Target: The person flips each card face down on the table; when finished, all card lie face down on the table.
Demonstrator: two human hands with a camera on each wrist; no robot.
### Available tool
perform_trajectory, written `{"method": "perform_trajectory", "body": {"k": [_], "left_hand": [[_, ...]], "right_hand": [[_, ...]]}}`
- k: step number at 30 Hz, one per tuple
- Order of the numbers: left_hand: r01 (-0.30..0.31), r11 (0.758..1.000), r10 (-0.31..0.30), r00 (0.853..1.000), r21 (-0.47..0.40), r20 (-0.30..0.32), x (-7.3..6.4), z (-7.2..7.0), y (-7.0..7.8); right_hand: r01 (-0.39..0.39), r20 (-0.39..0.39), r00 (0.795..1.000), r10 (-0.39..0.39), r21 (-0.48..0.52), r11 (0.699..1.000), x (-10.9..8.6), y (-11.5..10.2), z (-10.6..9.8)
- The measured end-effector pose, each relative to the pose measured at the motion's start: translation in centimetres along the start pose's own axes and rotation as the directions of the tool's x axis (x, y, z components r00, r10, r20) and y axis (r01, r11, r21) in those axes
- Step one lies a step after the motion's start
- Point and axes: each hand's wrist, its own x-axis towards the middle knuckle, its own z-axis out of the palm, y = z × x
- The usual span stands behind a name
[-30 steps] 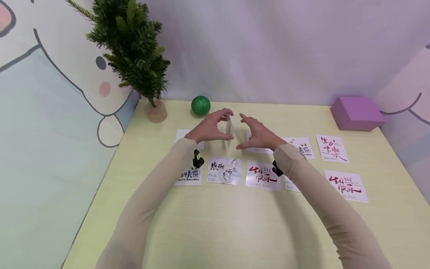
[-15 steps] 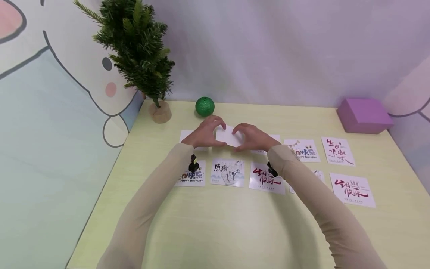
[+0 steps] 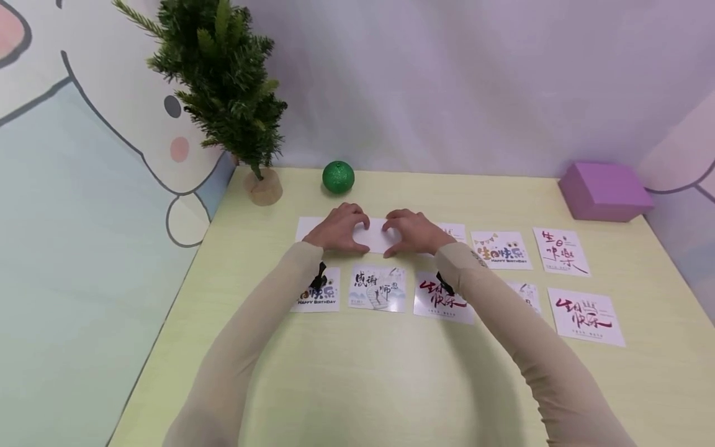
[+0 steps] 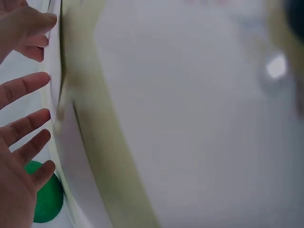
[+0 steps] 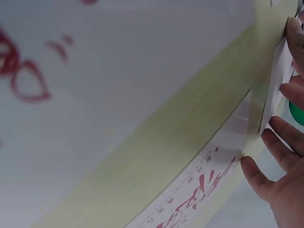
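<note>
A blank white card (image 3: 371, 234) lies flat in the back row of cards, between the two hands. At its left edge, the left hand (image 3: 339, 230) touches it with fingers and thumb spread apart. From the other side, the right hand (image 3: 414, 233) touches the card with loosely bent fingers. Both wrist views show the fingers spread along the card's edge, not closed round it. Behind the left hand lies another white card (image 3: 306, 227), partly covered. A printed card (image 3: 454, 231) shows partly beyond the right hand.
Printed cards such as the birthday card (image 3: 504, 250) and the thank-you card (image 3: 377, 288) lie in two rows. Behind them sit a green glitter ball (image 3: 337, 177) and a small artificial tree (image 3: 234, 93) on a wooden base. A purple block (image 3: 606, 192) stands at back right.
The card stood upright in the left hand, then tilted down between both hands, and now lies flat on the table. The right hand has come to the card, and both hands have lowered.
</note>
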Motion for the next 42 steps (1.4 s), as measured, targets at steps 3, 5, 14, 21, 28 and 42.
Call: {"method": "perform_trajectory", "body": {"k": [3, 5, 14, 21, 28, 42], "left_hand": [[-0.014, 1.000, 0.013, 1.000, -0.020, -0.008, 0.4, 0.1, 1.1], [-0.029, 0.999, 0.029, 0.999, -0.026, -0.014, 0.9, 0.0, 2.2], [-0.083, 0.996, 0.083, 0.996, -0.017, 0.039, 4.2, 1.1, 7.0], [-0.034, 0.999, 0.030, 0.992, 0.028, 0.126, 5.7, 2.4, 8.5], [-0.050, 0.999, 0.048, 0.991, 0.016, 0.126, 6.5, 2.3, 9.8], [-0.198, 0.978, 0.196, 0.980, 0.071, 0.036, 8.3, 2.6, 12.1]], "right_hand": [[0.028, -0.019, 0.999, -0.027, 0.012, 1.000, -1.3, 0.9, -0.4], [0.040, -0.046, 0.998, -0.039, 0.033, 0.999, -2.4, 1.8, -0.8], [-0.065, -0.055, 0.996, 0.070, 0.080, 0.995, -5.6, 5.4, -1.6], [-0.176, 0.002, 0.984, 0.176, 0.037, 0.984, -6.6, 6.3, -1.6], [-0.186, -0.006, 0.982, 0.186, 0.013, 0.982, -7.7, 6.9, -1.9], [-0.037, -0.220, 0.975, 0.039, 0.011, 0.999, -9.7, 7.5, -2.4]]}}
